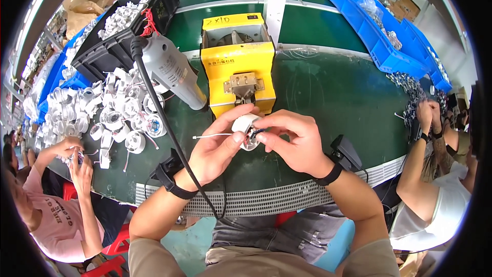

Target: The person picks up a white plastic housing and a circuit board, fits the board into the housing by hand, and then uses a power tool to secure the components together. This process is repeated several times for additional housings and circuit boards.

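Observation:
Between my hands, over the green table, is a small white round plastic housing [244, 122] with wires inside. My left hand [218, 146] grips it from the left, thumb at its rim and fingers behind. A white wire [211, 135] with a small end piece sticks out leftward from it. My right hand [296, 141] pinches a small dark part [256, 133], too small to name, at the housing's opening. Just beyond my hands stands a yellow machine [238, 72] with a metal fixture on its front. A grey electric screwdriver [171, 69] with a black cable hangs to its left.
Many white plastic housings [110, 107] lie heaped at left, below a black crate [120, 36] of white parts. Blue bins [369, 25] stand at far right beside dark small parts [407, 90]. Co-workers sit on both sides. The black cable [174, 141] crosses near my left wrist.

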The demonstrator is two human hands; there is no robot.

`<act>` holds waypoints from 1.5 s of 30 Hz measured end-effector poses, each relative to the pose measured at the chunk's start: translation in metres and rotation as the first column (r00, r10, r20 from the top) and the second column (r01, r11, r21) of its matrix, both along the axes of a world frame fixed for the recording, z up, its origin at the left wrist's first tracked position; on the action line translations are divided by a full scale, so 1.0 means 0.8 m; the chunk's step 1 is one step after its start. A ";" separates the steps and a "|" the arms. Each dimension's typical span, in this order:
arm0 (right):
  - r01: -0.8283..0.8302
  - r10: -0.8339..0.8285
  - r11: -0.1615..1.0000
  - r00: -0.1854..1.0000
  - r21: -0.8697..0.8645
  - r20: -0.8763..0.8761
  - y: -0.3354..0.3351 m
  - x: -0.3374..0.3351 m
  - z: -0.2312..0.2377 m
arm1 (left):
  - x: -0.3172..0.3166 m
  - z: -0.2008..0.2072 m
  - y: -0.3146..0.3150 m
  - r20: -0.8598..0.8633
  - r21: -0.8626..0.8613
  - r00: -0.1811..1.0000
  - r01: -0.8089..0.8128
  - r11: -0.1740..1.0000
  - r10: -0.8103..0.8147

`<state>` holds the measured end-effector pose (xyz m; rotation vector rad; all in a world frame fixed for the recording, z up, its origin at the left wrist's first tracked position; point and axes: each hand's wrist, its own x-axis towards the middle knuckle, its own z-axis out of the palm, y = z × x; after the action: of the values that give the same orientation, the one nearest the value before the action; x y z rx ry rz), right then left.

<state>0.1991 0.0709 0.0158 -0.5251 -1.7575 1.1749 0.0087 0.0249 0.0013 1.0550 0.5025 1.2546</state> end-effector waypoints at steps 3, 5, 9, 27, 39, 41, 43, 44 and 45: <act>-0.034 0.033 0.999 0.999 -0.025 -0.021 0.001 0.003 -0.006 | 0.001 -0.006 0.001 -0.009 0.023 0.999 0.034 0.999 -0.034; -0.012 0.011 1.000 1.000 -0.026 -0.013 0.002 0.004 -0.006 | 0.003 -0.006 0.005 0.005 0.042 0.998 0.061 0.997 -0.061; 0.098 -0.124 0.949 0.990 0.300 0.067 0.001 -0.005 -0.003 | 0.006 -0.007 0.003 0.043 0.096 0.998 0.043 0.994 -0.047; 0.069 -0.086 0.991 0.985 0.116 0.150 0.006 -0.011 -0.010 | -0.005 0.006 0.004 -0.512 0.034 0.849 -0.129 0.991 0.128; 0.260 -0.327 0.880 0.938 0.397 0.110 0.017 -0.122 0.049 | -0.008 -0.036 0.013 -0.625 0.179 0.753 -0.117 0.977 0.205; 0.233 -0.326 0.907 0.916 0.349 0.235 0.019 -0.142 0.037 | 0.005 -0.046 0.018 -0.450 0.296 0.855 -0.130 0.946 0.259; 0.181 -0.217 0.967 0.952 0.178 0.215 0.020 -0.159 0.031 | 0.004 -0.047 0.017 -0.350 0.167 0.929 -0.069 0.983 0.125; 0.140 -0.162 0.980 0.973 0.139 0.162 0.022 -0.164 0.029 | 0.003 -0.053 0.017 -0.298 0.070 0.952 -0.043 0.997 0.062; 0.168 -0.183 0.973 0.979 0.159 0.089 0.017 -0.164 0.033 | 0.002 -0.055 0.016 -0.292 0.076 0.954 -0.044 0.996 0.064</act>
<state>0.0678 0.0848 0.0422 -0.6457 -1.8292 0.8977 0.0101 0.0374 -0.0428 1.3033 0.7239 1.1742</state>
